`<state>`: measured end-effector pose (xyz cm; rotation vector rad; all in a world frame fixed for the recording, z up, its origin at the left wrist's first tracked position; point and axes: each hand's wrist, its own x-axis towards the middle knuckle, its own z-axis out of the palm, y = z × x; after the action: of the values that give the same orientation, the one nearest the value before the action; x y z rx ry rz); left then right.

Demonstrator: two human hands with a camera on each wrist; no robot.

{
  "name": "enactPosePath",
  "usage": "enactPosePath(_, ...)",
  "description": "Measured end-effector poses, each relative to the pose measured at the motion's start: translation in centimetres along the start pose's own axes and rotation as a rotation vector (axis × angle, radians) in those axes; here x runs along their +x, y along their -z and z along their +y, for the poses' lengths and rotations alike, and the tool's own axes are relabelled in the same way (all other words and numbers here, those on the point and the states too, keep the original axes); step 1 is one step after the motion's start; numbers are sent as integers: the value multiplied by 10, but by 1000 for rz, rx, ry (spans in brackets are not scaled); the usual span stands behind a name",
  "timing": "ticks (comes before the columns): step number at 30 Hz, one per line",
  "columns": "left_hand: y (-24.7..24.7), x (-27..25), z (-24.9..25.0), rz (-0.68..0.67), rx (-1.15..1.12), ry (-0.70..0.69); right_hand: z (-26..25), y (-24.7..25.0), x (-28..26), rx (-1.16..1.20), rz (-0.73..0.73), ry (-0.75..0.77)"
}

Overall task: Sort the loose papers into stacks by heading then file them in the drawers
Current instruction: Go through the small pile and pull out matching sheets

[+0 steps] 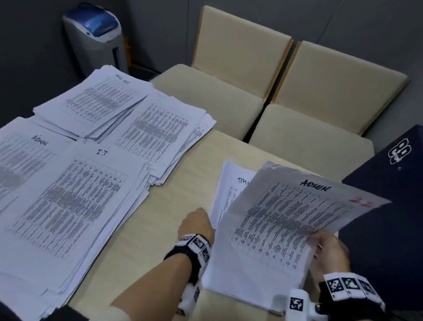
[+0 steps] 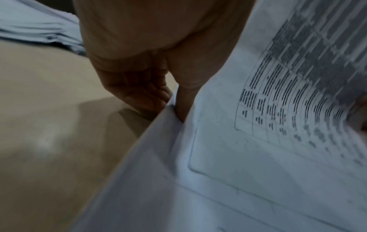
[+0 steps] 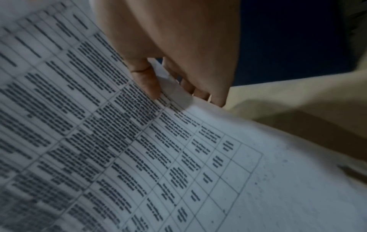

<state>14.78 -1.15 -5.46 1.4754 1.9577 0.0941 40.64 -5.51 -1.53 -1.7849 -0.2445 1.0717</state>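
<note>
My right hand (image 1: 319,243) pinches the near edge of a sheet headed ADMIN (image 1: 291,214), thumb on top and fingers beneath, and holds it raised off a small loose pile (image 1: 247,286) on the table. Under it shows a sheet headed TASK (image 1: 234,184). My left hand (image 1: 196,221) is at the pile's left edge, its fingers hidden behind the raised sheet. In the left wrist view the left hand (image 2: 168,108) pinches a paper edge, thumb on top. The right wrist view shows the right hand (image 3: 174,94) on the ADMIN sheet (image 3: 178,157). Sorted stacks lie at left: ADMIN (image 1: 5,164), I.T (image 1: 77,203), TASK LIST (image 1: 96,99).
A fourth paper stack (image 1: 161,129) lies behind the I.T stack. A dark blue box (image 1: 411,215) stands right beside the loose pile. Beige chairs (image 1: 329,87) line the table's (image 1: 159,220) far side. A grey bin with a blue lid (image 1: 95,38) stands by the wall.
</note>
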Motion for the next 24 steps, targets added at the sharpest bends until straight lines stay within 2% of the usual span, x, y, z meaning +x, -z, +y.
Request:
enactPosePath(3,14,5,13,138,88,-70,-26,-7,-3,-41,70,61)
enactPosePath(5,29,4,19,192,107,-169,-43,-15,-4,-82,106,107)
enactPosePath(7,45,0,23,160,49,-267,-54,-26,-6,-41,85,144)
enactPosePath(11,79,-14,28,92,-198,-345,-74,-56,-18,18,-73,87)
enactPosePath(12,86,-16,28,95,-233,-366,-80,-65,-23,54,-72,93)
enactPosePath(14,98,-17,28,189,-266,-416,-90,-84,-38,138,-24,132)
enactPosePath(16,106,-14,26,331,-342,-446,-95,-101,-60,185,-51,228)
enactPosePath(18,105,-9,20,392,-409,-404,-92,-113,-75,167,-98,348)
enactPosePath(19,102,-5,14,384,-413,-341,-83,-118,-77,101,-125,403)
enactPosePath(21,95,1,-2,309,-380,-218,-60,-125,-78,-134,-192,492)
enactPosePath(24,94,5,-25,165,-349,-167,-34,-133,-75,-457,-267,640)
